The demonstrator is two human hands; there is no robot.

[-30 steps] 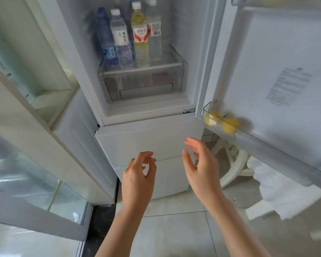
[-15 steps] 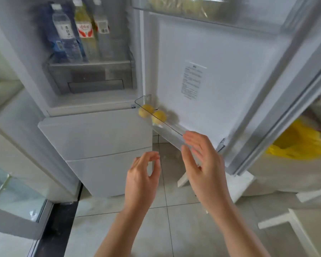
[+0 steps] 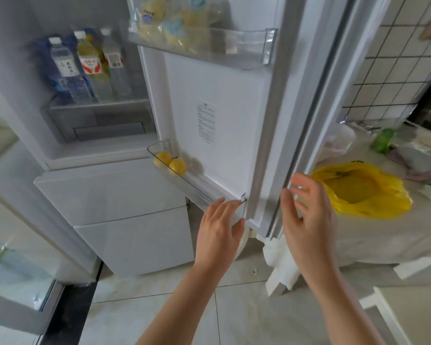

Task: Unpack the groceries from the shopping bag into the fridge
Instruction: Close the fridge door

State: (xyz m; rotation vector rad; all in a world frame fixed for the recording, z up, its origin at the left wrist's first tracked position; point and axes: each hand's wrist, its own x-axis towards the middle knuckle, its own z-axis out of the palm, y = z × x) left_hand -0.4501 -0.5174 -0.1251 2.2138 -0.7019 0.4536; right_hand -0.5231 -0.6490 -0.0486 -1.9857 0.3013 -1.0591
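The white fridge stands open, its door [image 3: 237, 115] swung toward me. Several drink bottles [image 3: 85, 68] stand on the inner shelf. Two yellow fruits [image 3: 171, 163] lie in the lower door bin [image 3: 197, 192]; packaged food fills the upper door bin [image 3: 209, 46]. A yellow shopping bag [image 3: 363, 190] lies open on a white-covered table to the right, past the door's edge. My left hand [image 3: 219, 227] hovers empty in front of the lower bin's corner, fingers apart. My right hand [image 3: 306, 217] is open and empty, raised beside the door edge, between door and bag.
Closed white freezer drawers [image 3: 115, 202] sit below the fridge compartment. A glass door panel [image 3: 13, 270] stands at far left. The table [image 3: 373, 235] also carries a green item [image 3: 383, 140] and wrapped goods. A white chair leg [image 3: 281, 270] stands on the tiled floor under the door.
The view has swung right, bringing the yellow bag and upper door bin into sight. Both hands moved right and up; the right hand now sits past the door edge.
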